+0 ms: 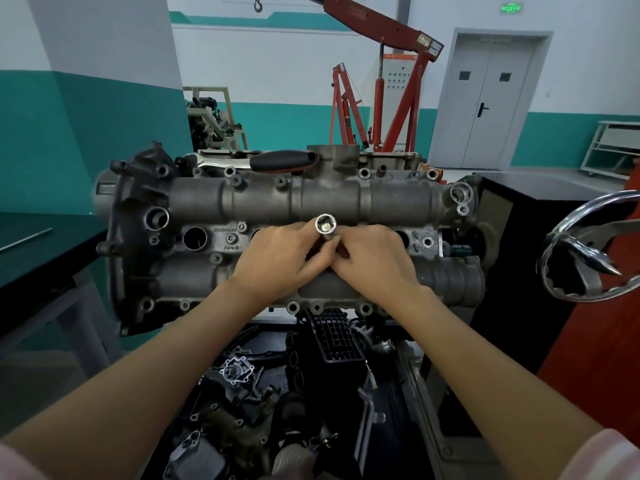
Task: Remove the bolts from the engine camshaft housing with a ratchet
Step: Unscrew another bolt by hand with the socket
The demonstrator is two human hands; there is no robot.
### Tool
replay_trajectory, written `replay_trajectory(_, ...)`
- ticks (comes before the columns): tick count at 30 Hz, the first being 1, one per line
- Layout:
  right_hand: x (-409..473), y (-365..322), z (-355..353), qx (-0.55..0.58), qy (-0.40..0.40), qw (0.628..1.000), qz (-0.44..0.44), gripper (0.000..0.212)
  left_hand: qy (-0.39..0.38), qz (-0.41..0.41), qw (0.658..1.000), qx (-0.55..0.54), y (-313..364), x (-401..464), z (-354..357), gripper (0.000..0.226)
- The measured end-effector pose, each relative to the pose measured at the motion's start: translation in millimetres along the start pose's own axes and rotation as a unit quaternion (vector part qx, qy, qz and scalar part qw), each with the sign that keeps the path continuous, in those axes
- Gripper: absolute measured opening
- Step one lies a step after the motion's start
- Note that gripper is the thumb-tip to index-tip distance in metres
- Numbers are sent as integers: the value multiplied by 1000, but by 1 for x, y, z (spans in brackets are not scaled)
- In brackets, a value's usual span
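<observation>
1. The left hand (277, 258) lies over the middle of the camshaft housing (263, 199), its fingers curled round the lower part of a long chrome socket (326, 226).
2. The socket stands upright between the two hands, its open upper end facing the camera; its lower end is hidden by the fingers.
3. The right hand (374, 261) rests on the housing just beside the left one, its fingertips bent in and touching the base of the socket; whether it truly grips it cannot be told.
4. The ratchet (263, 161), with a black and red grip, lies along the far edge of the housing, well apart from both hands and touched by neither.
5. One bolt (232, 239) sits in the housing's middle strip, beside the left hand on its left side.
6. Empty bolt holes line the near edge of the housing, just below the wrists.
7. A chrome handwheel (588, 247) stands off the housing's right end.
</observation>
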State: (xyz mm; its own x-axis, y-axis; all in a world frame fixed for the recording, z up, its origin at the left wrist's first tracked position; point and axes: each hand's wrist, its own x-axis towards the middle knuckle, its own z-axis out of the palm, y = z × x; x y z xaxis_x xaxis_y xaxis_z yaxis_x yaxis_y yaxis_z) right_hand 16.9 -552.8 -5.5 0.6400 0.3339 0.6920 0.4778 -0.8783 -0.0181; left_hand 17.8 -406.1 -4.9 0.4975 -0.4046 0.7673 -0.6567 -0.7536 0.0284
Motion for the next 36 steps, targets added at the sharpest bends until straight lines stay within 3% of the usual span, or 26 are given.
replay_trajectory(10,0,0,1,-7,-7,1000,0,29,-1,-11,1000,-27,0,0,0,60)
replay_trajectory(20,1,-1,0,3,-11,1000,14,24,10,22,1000,7,1,0,-1,45)
replay_trajectory(31,-1,-2,-2,6,-12,1000,24,20,-3,-6,1000,-8,-1,-1,1,60)
replay_trajectory(36,-1,-2,-1,10,-2,1000,9,25,7,-1,1000,-25,0,-1,-1,54)
